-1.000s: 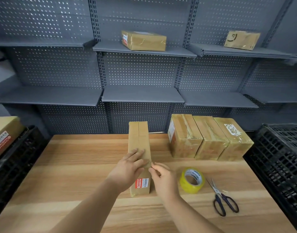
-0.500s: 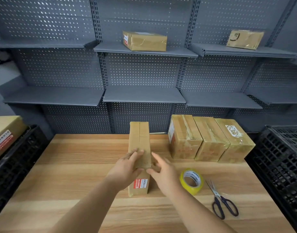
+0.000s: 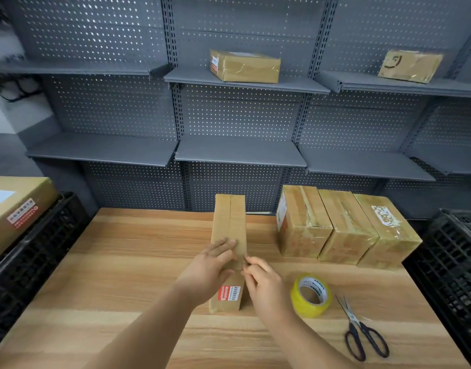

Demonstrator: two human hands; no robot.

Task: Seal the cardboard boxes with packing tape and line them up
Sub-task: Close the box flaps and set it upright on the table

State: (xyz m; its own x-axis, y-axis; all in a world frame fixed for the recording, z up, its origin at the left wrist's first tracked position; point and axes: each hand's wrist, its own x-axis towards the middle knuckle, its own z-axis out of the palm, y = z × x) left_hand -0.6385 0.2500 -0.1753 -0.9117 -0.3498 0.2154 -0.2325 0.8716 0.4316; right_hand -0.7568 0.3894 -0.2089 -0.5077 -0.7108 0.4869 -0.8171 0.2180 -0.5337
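Note:
A long narrow cardboard box (image 3: 230, 217) lies lengthwise in the middle of the wooden table (image 3: 122, 262), with a red label on its near end. My left hand (image 3: 210, 270) presses flat on the box's top near that end. Beside it, my right hand (image 3: 266, 286) has bent fingers pinching the box's top right edge. A yellow roll of packing tape (image 3: 311, 295) lies just right of my right hand. Three taped boxes (image 3: 303, 222) stand side by side at the back right of the table.
Black-handled scissors (image 3: 362, 331) lie right of the tape roll. Black plastic crates flank the table, left (image 3: 29, 262) and right (image 3: 452, 262); the left one carries a large box (image 3: 13, 209). Grey shelves behind hold two taped boxes (image 3: 245, 66) (image 3: 410, 65).
My right hand went from pinching the box's edge to lying flat along its right side, then curled back onto the top right edge. My left hand stayed pressed on the top.

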